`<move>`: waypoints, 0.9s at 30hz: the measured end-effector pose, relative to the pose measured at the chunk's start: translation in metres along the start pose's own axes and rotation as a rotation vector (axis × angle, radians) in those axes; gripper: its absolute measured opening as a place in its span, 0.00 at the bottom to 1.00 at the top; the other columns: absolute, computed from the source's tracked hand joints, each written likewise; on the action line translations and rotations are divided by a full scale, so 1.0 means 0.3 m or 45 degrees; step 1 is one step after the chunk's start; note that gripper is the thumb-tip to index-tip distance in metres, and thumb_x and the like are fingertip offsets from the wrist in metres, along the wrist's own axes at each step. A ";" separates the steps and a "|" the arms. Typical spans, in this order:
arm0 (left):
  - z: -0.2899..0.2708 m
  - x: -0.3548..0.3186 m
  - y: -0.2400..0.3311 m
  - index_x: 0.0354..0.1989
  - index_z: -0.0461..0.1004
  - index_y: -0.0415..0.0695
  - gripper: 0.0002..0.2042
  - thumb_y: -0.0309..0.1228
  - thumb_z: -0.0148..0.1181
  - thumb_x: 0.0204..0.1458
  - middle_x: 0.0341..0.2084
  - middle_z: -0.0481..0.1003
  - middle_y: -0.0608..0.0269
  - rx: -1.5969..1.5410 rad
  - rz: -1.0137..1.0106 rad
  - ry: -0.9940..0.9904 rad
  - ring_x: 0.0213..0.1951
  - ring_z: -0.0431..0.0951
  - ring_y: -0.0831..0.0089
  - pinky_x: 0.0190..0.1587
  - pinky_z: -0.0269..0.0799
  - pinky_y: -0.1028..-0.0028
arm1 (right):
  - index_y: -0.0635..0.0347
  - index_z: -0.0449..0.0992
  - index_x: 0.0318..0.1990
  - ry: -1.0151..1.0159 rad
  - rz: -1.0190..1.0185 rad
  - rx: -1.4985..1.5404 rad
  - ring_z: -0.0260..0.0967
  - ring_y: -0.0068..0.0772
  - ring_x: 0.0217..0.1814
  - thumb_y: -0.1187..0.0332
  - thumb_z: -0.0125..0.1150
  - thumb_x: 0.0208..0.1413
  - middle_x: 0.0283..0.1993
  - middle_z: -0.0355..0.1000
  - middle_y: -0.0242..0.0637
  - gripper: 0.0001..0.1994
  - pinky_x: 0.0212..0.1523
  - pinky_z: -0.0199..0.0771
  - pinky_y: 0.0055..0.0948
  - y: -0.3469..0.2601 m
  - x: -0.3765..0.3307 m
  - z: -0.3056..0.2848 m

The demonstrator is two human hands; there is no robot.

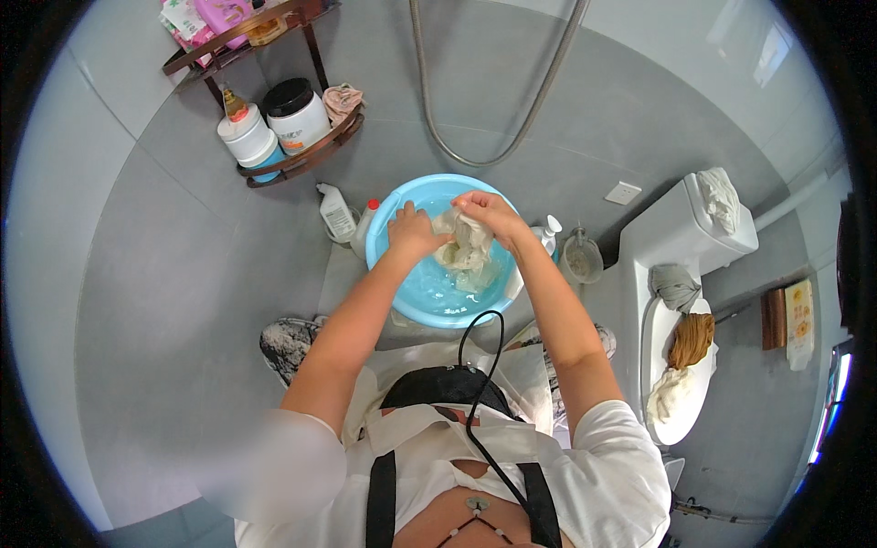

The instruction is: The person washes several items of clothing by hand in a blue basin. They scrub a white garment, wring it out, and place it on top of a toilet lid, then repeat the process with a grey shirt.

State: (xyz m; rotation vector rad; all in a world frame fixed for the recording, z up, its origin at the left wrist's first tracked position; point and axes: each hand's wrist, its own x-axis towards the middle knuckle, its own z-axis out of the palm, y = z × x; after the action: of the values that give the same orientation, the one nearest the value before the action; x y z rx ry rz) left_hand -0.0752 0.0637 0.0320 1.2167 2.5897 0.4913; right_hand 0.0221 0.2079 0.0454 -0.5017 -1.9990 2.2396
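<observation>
A light blue basin [376, 239] of water stands in front of me. In it, a wet cream-coloured cloth [466, 245] is bunched up, its lower end trailing into the water. My right hand [491, 216] pinches the cloth's upper edge at the far right side of the basin. Over the left part of the basin is my left hand [416, 232], its fingers apart and its thumb reaching to the cloth's left side. Whether that thumb presses on the cloth or only touches it is hard to see.
Left of the basin stand a white bottle [336, 214] and a red-capped bottle [365, 219]; on its right, a white pump bottle [549, 232] and a toilet brush holder [581, 259]. Several cloths lie on the closed toilet [696, 402]. A shower hose [484, 163] hangs beyond; a corner shelf [306, 164] holds tubs.
</observation>
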 end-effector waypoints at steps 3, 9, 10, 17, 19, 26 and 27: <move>0.039 -0.010 0.008 0.46 0.62 0.35 0.29 0.38 0.62 0.35 0.47 0.59 0.43 0.008 0.120 0.215 0.47 0.65 0.52 0.47 0.62 0.64 | 0.58 0.70 0.38 -0.072 0.001 -0.094 0.65 0.21 0.38 0.64 0.58 0.48 0.35 0.69 0.32 0.11 0.39 0.65 0.21 -0.010 0.000 0.017; 0.091 0.016 0.005 0.43 0.63 0.38 0.22 0.30 0.59 0.36 0.37 0.68 0.47 -0.766 0.055 0.152 0.40 0.70 0.56 0.42 0.65 0.64 | 0.59 0.69 0.40 0.016 0.060 -0.063 0.65 0.22 0.39 0.65 0.61 0.43 0.36 0.69 0.34 0.15 0.40 0.65 0.22 -0.026 -0.009 0.020; 0.088 0.022 -0.001 0.43 0.63 0.39 0.21 0.28 0.58 0.36 0.35 0.70 0.48 -0.864 -0.027 0.122 0.38 0.72 0.58 0.41 0.66 0.65 | 0.59 0.69 0.40 -0.013 0.017 -0.152 0.65 0.23 0.38 0.66 0.62 0.42 0.36 0.69 0.34 0.16 0.39 0.65 0.22 -0.030 -0.012 0.015; 0.123 0.060 -0.102 0.39 0.67 0.38 0.13 0.25 0.55 0.42 0.31 0.72 0.60 -1.406 -0.105 -0.355 0.34 0.72 0.72 0.36 0.68 0.75 | 0.57 0.71 0.37 -0.066 0.224 -0.710 0.65 0.24 0.33 0.63 0.63 0.40 0.30 0.70 0.30 0.15 0.36 0.65 0.24 0.168 0.015 -0.167; 0.146 0.063 -0.130 0.38 0.68 0.39 0.11 0.26 0.54 0.45 0.32 0.72 0.61 -1.528 -0.134 -0.523 0.35 0.72 0.72 0.38 0.67 0.74 | 0.55 0.71 0.38 -0.076 0.478 -0.791 0.65 0.21 0.35 0.61 0.62 0.44 0.32 0.69 0.27 0.15 0.40 0.64 0.23 0.278 0.028 -0.214; 0.160 0.055 -0.210 0.37 0.69 0.43 0.09 0.32 0.51 0.49 0.31 0.71 0.67 -1.552 -0.249 -0.424 0.34 0.71 0.76 0.39 0.65 0.76 | 0.55 0.69 0.38 0.119 0.375 0.132 0.62 0.14 0.29 0.57 0.53 0.51 0.28 0.67 0.24 0.13 0.25 0.62 0.18 0.264 -0.045 -0.179; 0.153 0.054 -0.206 0.37 0.69 0.44 0.09 0.33 0.50 0.50 0.31 0.71 0.67 -1.586 -0.300 -0.437 0.35 0.71 0.76 0.39 0.65 0.76 | 0.55 0.68 0.39 0.127 0.371 0.097 0.63 0.14 0.29 0.57 0.52 0.52 0.29 0.67 0.24 0.13 0.26 0.63 0.19 0.267 -0.032 -0.190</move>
State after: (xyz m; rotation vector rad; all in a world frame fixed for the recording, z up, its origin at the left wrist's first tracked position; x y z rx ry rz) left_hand -0.1123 0.0484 -0.0358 0.4618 1.5288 1.3736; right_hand 0.0600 0.2485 -0.0363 -0.9301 -1.8876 2.3844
